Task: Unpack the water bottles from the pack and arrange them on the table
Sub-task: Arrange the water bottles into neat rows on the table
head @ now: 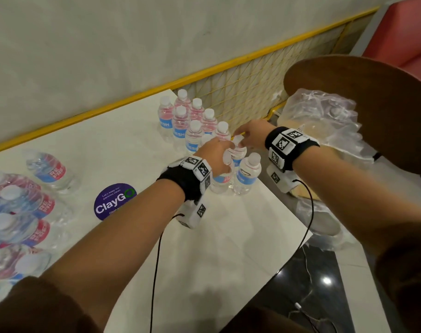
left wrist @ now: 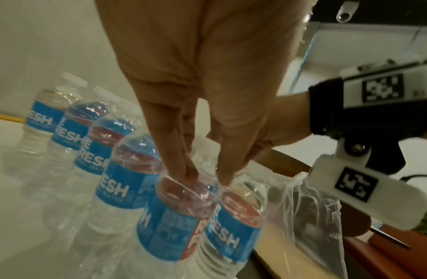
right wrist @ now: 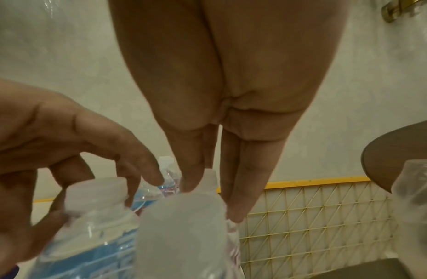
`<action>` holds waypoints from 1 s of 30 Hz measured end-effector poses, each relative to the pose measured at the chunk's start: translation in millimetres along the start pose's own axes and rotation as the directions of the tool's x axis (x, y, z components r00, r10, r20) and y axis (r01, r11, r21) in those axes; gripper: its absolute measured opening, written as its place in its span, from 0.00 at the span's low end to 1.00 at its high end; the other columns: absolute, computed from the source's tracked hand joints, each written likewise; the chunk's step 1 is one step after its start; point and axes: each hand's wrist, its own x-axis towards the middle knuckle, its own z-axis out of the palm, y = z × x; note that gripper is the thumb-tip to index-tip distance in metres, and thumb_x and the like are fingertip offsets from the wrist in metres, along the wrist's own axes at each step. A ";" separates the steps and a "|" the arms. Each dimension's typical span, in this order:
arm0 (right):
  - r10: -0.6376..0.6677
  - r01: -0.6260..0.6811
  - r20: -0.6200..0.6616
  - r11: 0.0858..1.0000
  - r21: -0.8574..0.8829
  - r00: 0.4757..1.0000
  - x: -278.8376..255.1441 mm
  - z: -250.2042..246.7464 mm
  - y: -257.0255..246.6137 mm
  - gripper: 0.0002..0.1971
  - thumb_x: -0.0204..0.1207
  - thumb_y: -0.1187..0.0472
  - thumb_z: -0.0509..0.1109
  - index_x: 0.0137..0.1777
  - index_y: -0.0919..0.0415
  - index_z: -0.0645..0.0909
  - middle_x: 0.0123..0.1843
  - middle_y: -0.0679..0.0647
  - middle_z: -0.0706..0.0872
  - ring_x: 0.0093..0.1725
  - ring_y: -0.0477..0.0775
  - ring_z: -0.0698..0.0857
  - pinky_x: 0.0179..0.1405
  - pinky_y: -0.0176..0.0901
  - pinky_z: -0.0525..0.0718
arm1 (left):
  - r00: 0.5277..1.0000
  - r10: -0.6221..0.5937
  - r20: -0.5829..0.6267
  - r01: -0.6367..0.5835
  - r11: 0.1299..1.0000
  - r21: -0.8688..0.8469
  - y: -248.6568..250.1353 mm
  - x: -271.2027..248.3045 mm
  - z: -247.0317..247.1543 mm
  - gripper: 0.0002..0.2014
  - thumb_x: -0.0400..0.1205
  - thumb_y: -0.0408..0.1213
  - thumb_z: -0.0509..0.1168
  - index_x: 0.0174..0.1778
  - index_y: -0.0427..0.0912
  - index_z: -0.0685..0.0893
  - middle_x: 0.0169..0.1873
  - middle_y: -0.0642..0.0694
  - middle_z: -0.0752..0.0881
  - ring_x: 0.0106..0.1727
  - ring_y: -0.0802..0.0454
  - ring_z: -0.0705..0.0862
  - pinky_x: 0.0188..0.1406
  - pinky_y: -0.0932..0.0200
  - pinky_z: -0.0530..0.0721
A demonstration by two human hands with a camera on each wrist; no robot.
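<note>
My left hand (head: 215, 152) pinches one clear bottle (head: 222, 175) by its neck, my right hand (head: 249, 135) grips the white cap (head: 238, 141) of its neighbour; both stand upright, blue-and-red labelled, among the rows near the white table's (head: 216, 236) far corner.

Table: white table (head: 123, 150).
On it: upright bottles (head: 180, 121), lying bottles (head: 50, 173), purple sticker (head: 114, 200).
</note>
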 end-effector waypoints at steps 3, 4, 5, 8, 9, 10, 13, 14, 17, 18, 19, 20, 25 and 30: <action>-0.013 0.013 -0.008 1.000 -0.017 1.000 -0.1 0.4 -1.1 0.23 0.78 0.57 0.69 0.74 0.54 0.75 0.68 0.59 0.81 0.67 0.60 0.79 0.63 0.45 0.77 | 0.999 0.021 0.035 -0.022 0.999 0.029 -2.0 2.7 -9.0 0.20 0.77 0.35 0.71 0.65 0.39 0.82 0.59 0.38 0.84 0.63 0.41 0.81 0.56 0.55 0.76; -0.015 0.015 -0.009 1.000 -0.024 1.000 -0.4 0.7 -1.5 0.23 0.78 0.57 0.69 0.73 0.54 0.75 0.67 0.60 0.81 0.67 0.60 0.79 0.63 0.46 0.77 | 0.999 -0.007 0.035 0.006 1.000 0.017 -3.0 3.1 -9.1 0.19 0.76 0.37 0.72 0.61 0.37 0.83 0.53 0.38 0.85 0.58 0.41 0.83 0.50 0.56 0.76; -0.015 0.015 -0.008 0.999 -0.029 1.000 -0.4 1.1 -1.7 0.23 0.78 0.57 0.68 0.73 0.54 0.75 0.67 0.60 0.81 0.67 0.60 0.79 0.63 0.46 0.77 | 0.999 -0.036 0.034 0.036 0.999 0.005 -3.2 2.0 -8.4 0.18 0.75 0.40 0.73 0.58 0.36 0.82 0.46 0.40 0.84 0.54 0.41 0.84 0.45 0.57 0.75; -0.024 0.024 -0.001 0.999 -0.043 1.000 -1.7 1.8 -2.1 0.23 0.79 0.56 0.68 0.74 0.55 0.74 0.67 0.60 0.81 0.66 0.60 0.79 0.62 0.47 0.77 | 0.998 -0.068 0.009 0.068 0.997 -0.025 -4.9 -2.2 -1.0 0.19 0.75 0.44 0.73 0.57 0.38 0.79 0.42 0.44 0.79 0.52 0.42 0.83 0.43 0.57 0.74; -0.028 0.028 -0.004 0.999 -0.044 1.000 -2.3 2.3 -2.1 0.23 0.79 0.55 0.68 0.73 0.56 0.75 0.66 0.60 0.81 0.66 0.60 0.79 0.62 0.47 0.78 | 0.998 -0.064 0.008 0.065 0.997 -0.029 -5.8 -3.1 0.6 0.20 0.75 0.44 0.73 0.59 0.39 0.79 0.44 0.44 0.82 0.54 0.42 0.83 0.45 0.56 0.76; -0.032 0.031 -0.011 0.999 -0.042 0.999 -2.8 2.5 -1.8 0.23 0.78 0.54 0.68 0.73 0.56 0.75 0.65 0.59 0.82 0.65 0.60 0.80 0.61 0.48 0.78 | 0.998 -0.059 0.007 0.059 0.998 -0.037 -6.3 -3.8 0.8 0.21 0.74 0.43 0.73 0.61 0.40 0.80 0.48 0.42 0.84 0.56 0.42 0.83 0.49 0.55 0.79; -0.027 0.026 -0.011 0.999 -0.032 1.000 -3.8 1.4 -2.0 0.22 0.78 0.54 0.69 0.72 0.56 0.76 0.65 0.59 0.82 0.64 0.60 0.80 0.61 0.48 0.79 | 0.998 -0.056 -0.004 0.055 0.996 -0.070 -8.1 -2.7 -0.6 0.17 0.74 0.36 0.73 0.59 0.38 0.84 0.52 0.37 0.86 0.56 0.40 0.83 0.54 0.52 0.81; -0.030 0.030 -0.002 0.999 -0.034 1.000 -3.9 0.2 -2.5 0.22 0.78 0.55 0.69 0.72 0.56 0.77 0.65 0.59 0.82 0.65 0.59 0.80 0.61 0.48 0.79 | 0.998 -0.054 -0.014 0.053 0.996 -0.075 -8.0 -2.1 -0.8 0.16 0.74 0.36 0.72 0.57 0.37 0.85 0.51 0.36 0.86 0.55 0.40 0.83 0.53 0.53 0.81; -0.058 0.059 0.023 0.997 -0.043 0.998 -3.2 -3.4 -3.8 0.21 0.78 0.57 0.70 0.70 0.56 0.78 0.65 0.58 0.83 0.65 0.59 0.80 0.61 0.46 0.78 | 0.997 -0.066 -0.026 0.063 0.993 -0.098 -5.9 -0.6 1.0 0.13 0.75 0.35 0.71 0.52 0.33 0.85 0.48 0.35 0.86 0.52 0.39 0.84 0.50 0.52 0.82; -0.066 0.068 0.027 0.997 -0.048 0.997 -3.4 -3.9 -4.3 0.21 0.77 0.58 0.70 0.70 0.56 0.78 0.65 0.58 0.83 0.65 0.59 0.80 0.61 0.46 0.77 | 0.997 -0.072 -0.026 0.069 0.992 -0.106 -5.0 -0.1 1.7 0.12 0.75 0.36 0.71 0.51 0.33 0.85 0.47 0.34 0.87 0.52 0.38 0.84 0.50 0.51 0.83; -0.071 0.073 0.026 0.996 -0.053 0.997 -3.3 -4.0 -4.5 0.20 0.77 0.58 0.70 0.70 0.56 0.79 0.65 0.58 0.83 0.64 0.58 0.81 0.61 0.45 0.77 | 0.997 -0.079 -0.022 0.076 0.991 -0.110 -4.1 0.0 2.1 0.12 0.75 0.36 0.71 0.50 0.33 0.85 0.47 0.34 0.87 0.52 0.38 0.84 0.51 0.50 0.83; -0.074 0.076 0.021 0.996 -0.055 0.997 -3.3 -3.7 -4.4 0.20 0.77 0.58 0.71 0.69 0.55 0.79 0.64 0.58 0.84 0.64 0.58 0.81 0.60 0.45 0.78 | 0.996 -0.081 -0.022 0.078 0.991 -0.112 -3.2 -0.5 2.1 0.12 0.75 0.36 0.71 0.49 0.33 0.85 0.47 0.34 0.87 0.52 0.38 0.84 0.51 0.49 0.83; -0.071 0.071 0.025 0.997 -0.021 0.997 -6.7 -3.5 -3.3 0.21 0.76 0.57 0.71 0.70 0.54 0.78 0.64 0.57 0.83 0.63 0.58 0.81 0.61 0.46 0.78 | 0.995 -0.081 -0.049 0.074 0.988 -0.134 -5.6 -6.1 2.9 0.19 0.75 0.37 0.72 0.61 0.38 0.82 0.51 0.37 0.86 0.55 0.40 0.83 0.51 0.55 0.78; 0.057 -0.056 -0.002 0.988 0.145 0.998 -22.0 -7.8 9.8 0.30 0.76 0.48 0.71 0.76 0.54 0.69 0.71 0.56 0.78 0.69 0.59 0.77 0.68 0.49 0.75 | 0.959 -0.233 -0.164 0.186 0.948 -0.257 -22.4 -17.7 -4.2 0.19 0.75 0.31 0.65 0.63 0.42 0.73 0.59 0.41 0.79 0.56 0.42 0.81 0.54 0.53 0.77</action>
